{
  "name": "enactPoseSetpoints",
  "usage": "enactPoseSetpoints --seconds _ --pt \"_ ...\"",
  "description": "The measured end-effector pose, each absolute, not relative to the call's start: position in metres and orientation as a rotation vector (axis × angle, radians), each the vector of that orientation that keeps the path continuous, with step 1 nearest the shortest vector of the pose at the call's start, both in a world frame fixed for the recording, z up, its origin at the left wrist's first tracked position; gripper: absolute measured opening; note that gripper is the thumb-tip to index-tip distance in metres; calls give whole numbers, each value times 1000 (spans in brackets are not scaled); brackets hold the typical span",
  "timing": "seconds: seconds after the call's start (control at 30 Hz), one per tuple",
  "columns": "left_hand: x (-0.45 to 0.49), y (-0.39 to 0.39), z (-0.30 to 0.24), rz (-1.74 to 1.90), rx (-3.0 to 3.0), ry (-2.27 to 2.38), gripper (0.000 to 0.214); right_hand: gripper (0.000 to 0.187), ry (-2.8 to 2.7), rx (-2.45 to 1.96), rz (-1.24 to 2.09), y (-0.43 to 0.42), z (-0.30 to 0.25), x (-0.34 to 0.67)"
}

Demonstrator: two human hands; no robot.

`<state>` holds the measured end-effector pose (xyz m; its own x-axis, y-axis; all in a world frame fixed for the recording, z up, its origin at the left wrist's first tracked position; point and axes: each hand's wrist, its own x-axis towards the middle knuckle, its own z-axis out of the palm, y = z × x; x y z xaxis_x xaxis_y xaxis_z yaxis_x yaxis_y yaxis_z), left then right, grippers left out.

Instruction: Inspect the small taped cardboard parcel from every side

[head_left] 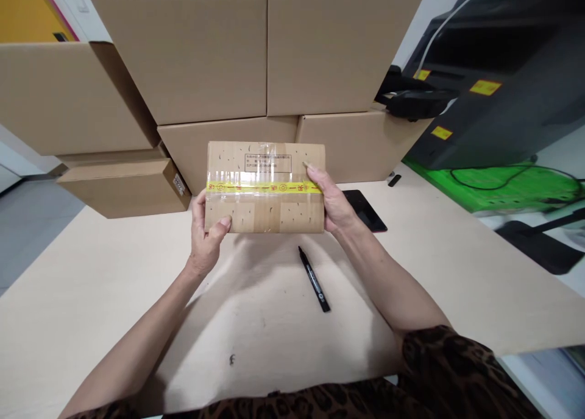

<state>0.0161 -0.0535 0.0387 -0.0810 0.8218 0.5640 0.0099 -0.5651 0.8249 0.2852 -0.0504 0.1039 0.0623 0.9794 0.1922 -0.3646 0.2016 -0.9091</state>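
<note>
Observed: you hold a small cardboard carton point(265, 187) in the air with both hands, flat face up and long side across your view, above the desk point(86, 327) and toward its far side. A yellow printed tape band point(264, 187) runs lengthwise across the face under clear tape. A printed label point(267, 162) sits above the band; its text is too small to read.

Your left hand point(205, 239) grips the carton's left end, with the thumb pressed on the near edge and the fingers point(197, 207) curled up around the end. Your right hand point(333, 200) grips the right end, with the fingers point(315, 178) laid flat across the face; you cannot tell where its thumb is.

On the desk, a black marker pen point(314, 280) lies near, below the carton. A black tablet point(365, 211) lies just beyond your right hand.

Far side: stacked cardboard boxes point(176, 78) stand against the carton's background. Far right: a black machine point(498, 96) with yellow stickers stands above a green mat point(503, 190).

Your sleeves point(439, 370) are leopard print.
</note>
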Motion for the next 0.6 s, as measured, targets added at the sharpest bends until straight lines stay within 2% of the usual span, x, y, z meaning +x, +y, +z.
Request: enactPoseSetpoints --seconds 0.13,0.27,0.5,0.6 --pt "15 -56 47 1699 1684 1079 76 72 -832 -788 1227 -57 103 276" --pt "23 -74 61 1818 2164 1179 83 76 -878 -822 1163 -72 98 261" --pt "60 -110 70 1741 2617 1096 49 87 -952 -839 1253 -92 78 233" --pt "65 -114 73 1751 2601 1244 26 91 -983 -858 1230 -96 71 226"
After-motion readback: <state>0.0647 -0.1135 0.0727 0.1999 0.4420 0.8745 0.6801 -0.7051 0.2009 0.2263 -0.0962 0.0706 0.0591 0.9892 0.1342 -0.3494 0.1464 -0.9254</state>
